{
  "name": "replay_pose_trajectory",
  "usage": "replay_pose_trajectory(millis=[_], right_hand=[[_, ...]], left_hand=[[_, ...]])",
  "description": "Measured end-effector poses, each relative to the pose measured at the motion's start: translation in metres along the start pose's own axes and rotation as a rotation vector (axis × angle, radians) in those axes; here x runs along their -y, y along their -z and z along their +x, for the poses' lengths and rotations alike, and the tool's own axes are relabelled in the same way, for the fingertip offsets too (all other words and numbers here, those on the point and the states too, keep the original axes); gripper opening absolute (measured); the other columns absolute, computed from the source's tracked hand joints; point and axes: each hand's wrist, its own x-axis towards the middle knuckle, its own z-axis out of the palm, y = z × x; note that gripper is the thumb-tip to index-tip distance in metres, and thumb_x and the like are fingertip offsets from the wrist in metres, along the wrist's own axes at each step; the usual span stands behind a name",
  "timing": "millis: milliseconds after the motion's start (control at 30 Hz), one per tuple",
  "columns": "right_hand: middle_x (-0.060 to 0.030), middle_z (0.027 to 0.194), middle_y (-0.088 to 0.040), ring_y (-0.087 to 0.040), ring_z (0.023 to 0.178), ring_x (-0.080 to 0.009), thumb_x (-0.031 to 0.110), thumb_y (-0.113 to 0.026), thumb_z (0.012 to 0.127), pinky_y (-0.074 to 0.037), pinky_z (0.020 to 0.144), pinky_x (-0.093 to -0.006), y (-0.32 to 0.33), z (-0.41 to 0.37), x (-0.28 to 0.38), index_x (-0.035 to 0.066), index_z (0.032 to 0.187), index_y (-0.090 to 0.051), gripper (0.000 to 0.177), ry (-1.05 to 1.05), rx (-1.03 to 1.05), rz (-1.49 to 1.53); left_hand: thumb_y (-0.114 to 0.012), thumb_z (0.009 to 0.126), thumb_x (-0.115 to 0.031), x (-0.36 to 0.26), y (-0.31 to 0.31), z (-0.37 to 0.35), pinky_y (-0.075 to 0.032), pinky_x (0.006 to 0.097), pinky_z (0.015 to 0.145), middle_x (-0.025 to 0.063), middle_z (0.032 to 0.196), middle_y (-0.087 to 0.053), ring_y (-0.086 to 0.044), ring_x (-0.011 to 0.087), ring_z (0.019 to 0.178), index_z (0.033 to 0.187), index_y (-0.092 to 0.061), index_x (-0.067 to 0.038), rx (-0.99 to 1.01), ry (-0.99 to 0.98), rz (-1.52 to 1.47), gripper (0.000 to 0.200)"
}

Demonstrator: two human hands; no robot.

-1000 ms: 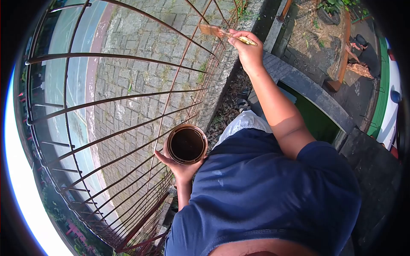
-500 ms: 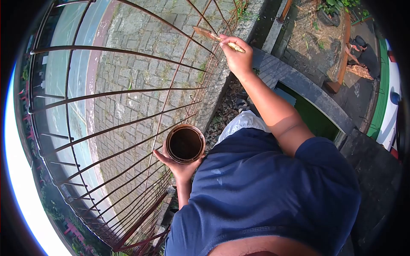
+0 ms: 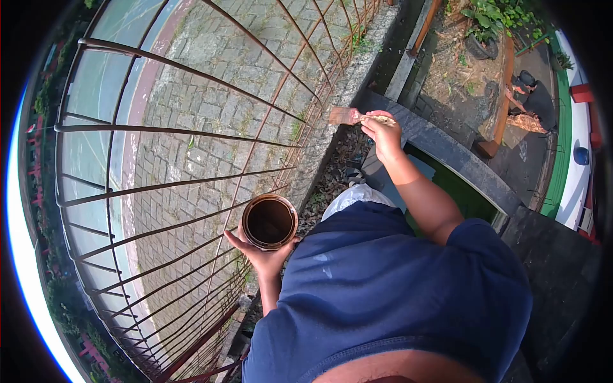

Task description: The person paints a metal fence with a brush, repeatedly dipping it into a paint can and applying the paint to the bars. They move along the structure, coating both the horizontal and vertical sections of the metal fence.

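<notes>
- Rust-brown metal fence (image 3: 191, 131) fills the left and middle of the head view, its thin bars curving over grey paving (image 3: 211, 83).
- In the upper middle, the right hand (image 3: 383, 133) is closed around the handle of a brush (image 3: 348, 116). The bristles are pointed left, at or just beside a bar; contact cannot be told.
- In the lower middle, a can (image 3: 269, 221) of dark liquid is cupped from below by the left hand (image 3: 262, 255). The fingers are curled up its side, and it is held upright, close to the bars.
- A dark ledge (image 3: 447, 143) runs under the right forearm.
- By this showing, the stroke would be best drawn along the bar's length, with bristles laid flat and lightly loaded, so that the paving is spared drips.
- The can is best held level and near the brush, so that reloading is kept short.
</notes>
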Motion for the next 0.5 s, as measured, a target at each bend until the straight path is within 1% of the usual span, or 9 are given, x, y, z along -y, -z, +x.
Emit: replay_pose_trajectory(millis=[33,67,100,200,267,333,367,400,500], right_hand=[[-0.0087,0.099,-0.07,-0.072,0.093,-0.0228,-0.004,-0.068,0.089,-0.061,0.085,-0.0391,0.016,0.002,0.004,0.007,0.106,-0.06,0.021,-0.074,-0.054,0.091],[-0.0095,0.098,-0.07,-0.072,0.091,-0.025,-0.003,-0.067,0.09,-0.061,0.085,-0.0397,0.033,0.006,0.007,0.008,0.109,-0.058,0.024,-0.123,-0.06,0.15],[-0.008,0.096,-0.07,-0.073,0.091,-0.0249,0.0,-0.069,0.091,-0.061,0.084,-0.0377,0.041,0.001,0.013,0.01,0.105,-0.059,0.019,-0.145,-0.089,0.19],[-0.0053,0.092,-0.071,-0.073,0.088,-0.021,0.01,-0.073,0.091,-0.061,0.08,-0.0329,0.048,-0.024,0.037,0.013,0.097,-0.064,0.011,-0.153,-0.053,0.215],[-0.0036,0.09,-0.071,-0.073,0.085,-0.0178,0.017,-0.076,0.091,-0.06,0.076,-0.03,0.042,-0.045,0.047,0.014,0.093,-0.066,0.01,-0.165,-0.014,0.199],[-0.0017,0.086,-0.071,-0.073,0.08,-0.015,0.024,-0.078,0.09,-0.06,0.072,-0.0286,0.029,-0.072,0.055,0.016,0.092,-0.068,0.014,-0.176,0.033,0.179],[-0.0007,0.084,-0.07,-0.072,0.078,-0.0137,0.028,-0.079,0.089,-0.06,0.07,-0.0279,0.022,-0.086,0.057,0.016,0.091,-0.068,0.016,-0.189,0.057,0.166],[0.0016,0.079,-0.069,-0.071,0.072,-0.0121,0.034,-0.08,0.089,-0.059,0.066,-0.0263,0.013,-0.099,0.057,0.017,0.091,-0.068,0.02,-0.19,0.067,0.149],[0.0018,0.078,-0.069,-0.071,0.072,-0.0121,0.035,-0.08,0.089,-0.059,0.066,-0.026,-0.005,-0.131,0.053,0.017,0.091,-0.068,0.022,-0.241,0.11,0.134]], left_hand=[[-0.102,0.055,-0.036,0.002,0.002,-0.001,-0.035,0.0503,0.117,0.0197,0.15,-0.038,-0.048,0.0328,0.136,0.155,0.025,-0.011,-0.003,-0.013,0.003,0.163],[-0.102,0.055,-0.037,0.001,0.003,-0.003,-0.035,0.0503,0.117,0.0198,0.15,-0.038,-0.048,0.033,0.136,0.155,0.025,-0.009,-0.014,0.002,0.027,0.164],[-0.102,0.055,-0.037,-0.001,0.005,-0.002,-0.035,0.0501,0.117,0.02,0.15,-0.038,-0.047,0.0331,0.136,0.155,0.025,-0.008,-0.006,0.008,0.035,0.164],[-0.102,0.054,-0.038,-0.002,0.011,0.003,-0.035,0.0488,0.117,0.0205,0.15,-0.038,-0.047,0.0332,0.137,0.155,0.025,-0.008,0.014,0.047,0.016,0.165],[-0.102,0.054,-0.038,0.009,0.015,0.008,-0.036,0.0486,0.117,0.0208,0.15,-0.038,-0.047,0.0332,0.136,0.155,0.024,-0.008,0.039,-0.019,0.005,0.165],[-0.102,0.054,-0.037,0.013,0.017,0.013,-0.037,0.0491,0.115,0.0218,0.149,-0.039,-0.049,0.0334,0.134,0.156,0.022,-0.008,0.052,-0.094,0.004,0.163],[-0.102,0.053,-0.039,0.017,0.02,0.016,-0.039,0.0494,0.113,0.0224,0.148,-0.041,-0.051,0.0337,0.132,0.158,0.019,-0.01,0.056,-0.164,0.058,0.163],[-0.103,0.052,-0.04,0.018,0.022,0.018,-0.039,0.0496,0.113,0.0224,0.147,-0.042,-0.051,0.034,0.131,0.158,0.017,-0.013,0.056,-0.206,0.049,0.162],[-0.103,0.049,-0.042,0.018,0.03,0.018,-0.039,0.0504,0.112,0.0223,0.145,-0.046,-0.052,0.0351,0.13,0.16,0.013,-0.02,0.057,-0.278,-0.013,0.162]])
